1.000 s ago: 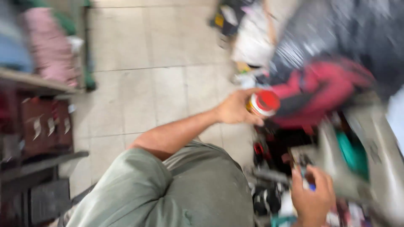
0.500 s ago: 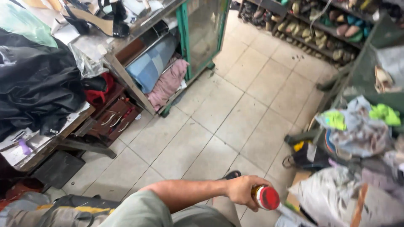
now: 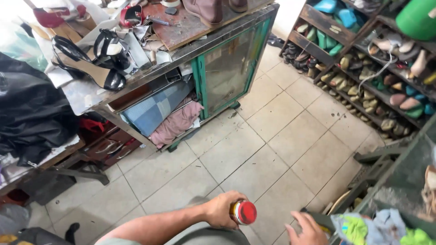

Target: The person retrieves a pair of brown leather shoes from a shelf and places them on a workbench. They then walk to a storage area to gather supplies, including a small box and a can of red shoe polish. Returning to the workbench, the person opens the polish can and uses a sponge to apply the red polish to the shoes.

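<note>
left hand [image 3: 221,209] closed round red-capped jar [image 3: 243,212], low in view over tiled floor [image 3: 254,149] | right hand [image 3: 309,229] back in view since half a second ago, fingers spread, empty, just right of jar | head has lifted: glass-fronted desk [image 3: 218,50] with black heeled sandal [image 3: 91,59] and shoe shelves [image 3: 363,59] now ahead
</note>
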